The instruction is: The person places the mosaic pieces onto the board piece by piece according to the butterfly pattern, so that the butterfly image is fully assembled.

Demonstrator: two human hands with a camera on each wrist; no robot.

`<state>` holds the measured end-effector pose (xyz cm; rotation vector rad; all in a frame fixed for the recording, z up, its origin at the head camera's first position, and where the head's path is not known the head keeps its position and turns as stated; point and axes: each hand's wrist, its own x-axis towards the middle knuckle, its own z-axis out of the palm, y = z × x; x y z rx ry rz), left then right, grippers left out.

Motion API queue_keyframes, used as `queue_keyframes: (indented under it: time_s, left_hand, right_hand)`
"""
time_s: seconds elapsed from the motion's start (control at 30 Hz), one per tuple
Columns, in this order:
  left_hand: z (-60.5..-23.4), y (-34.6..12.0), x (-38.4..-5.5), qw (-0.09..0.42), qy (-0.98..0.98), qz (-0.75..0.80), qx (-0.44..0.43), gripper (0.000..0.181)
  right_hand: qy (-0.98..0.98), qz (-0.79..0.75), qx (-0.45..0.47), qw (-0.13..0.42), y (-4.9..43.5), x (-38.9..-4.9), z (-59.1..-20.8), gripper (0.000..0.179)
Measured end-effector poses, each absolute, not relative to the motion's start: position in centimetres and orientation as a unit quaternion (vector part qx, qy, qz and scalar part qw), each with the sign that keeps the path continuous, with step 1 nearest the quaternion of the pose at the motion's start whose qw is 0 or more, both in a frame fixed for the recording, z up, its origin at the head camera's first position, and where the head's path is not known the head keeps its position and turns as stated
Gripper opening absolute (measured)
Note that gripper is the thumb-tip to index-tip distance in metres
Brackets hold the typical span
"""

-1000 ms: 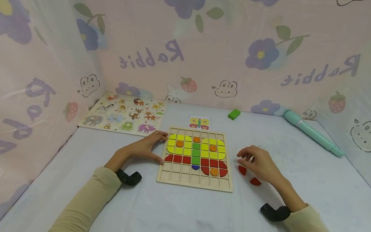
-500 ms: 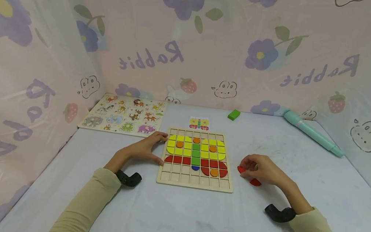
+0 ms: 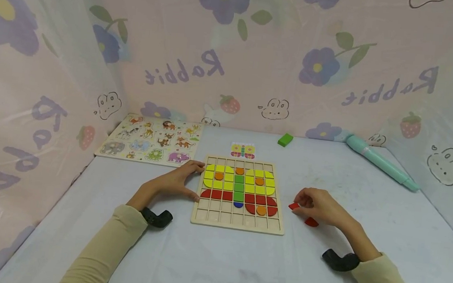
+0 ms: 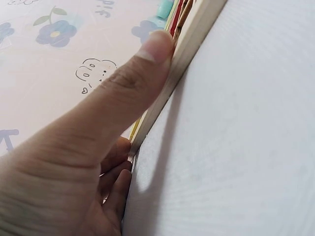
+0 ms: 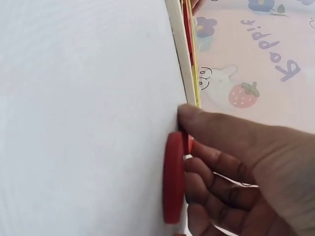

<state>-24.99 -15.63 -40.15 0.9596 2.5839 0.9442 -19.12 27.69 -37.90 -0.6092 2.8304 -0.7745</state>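
In the head view a wooden grid board [image 3: 212, 216] carries a butterfly of yellow, red, green, orange and blue tiles. My left hand [image 3: 176, 181] rests against its left edge, thumb near the lower part and fingers higher up; the left wrist view shows the thumb [image 4: 142, 64] pressed along the board's side. To the right of the board, my right hand [image 3: 319, 206] pinches a red quarter-circle tile [image 3: 293, 206] between thumb and fingers, low at the table. A second red tile [image 3: 311, 222] lies just below that hand and looms close in the right wrist view.
Behind the board lies a small butterfly picture card [image 3: 243, 150]. An animal puzzle board [image 3: 150, 139] sits at the back left. Farther right are a green block [image 3: 285, 140] and a long mint-coloured tube [image 3: 384, 163]. Patterned cloth walls [image 3: 257, 72] surround the white table.
My right hand has come down slightly to the right, and its fingers have taken hold of the upper red tile, which has shifted a little left. The left hand keeps its place.
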Motion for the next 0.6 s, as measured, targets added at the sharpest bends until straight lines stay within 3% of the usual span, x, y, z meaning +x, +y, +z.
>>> queue_keyframes:
  time_s: [0.3,0.6]
  left_hand:
    - [-40.0,-15.7,-24.8,0.117,0.883,0.323,0.320,0.090]
    - [-40.0,-15.7,-24.7,0.121,0.887,0.318,0.312,0.091]
  right_hand:
    - [0.921,-0.282,-0.268,0.033,25.6,-19.3,-38.0,0.022]
    - [0.878,-0.259,-0.401,0.035,18.2,-19.6,-37.6,0.024]
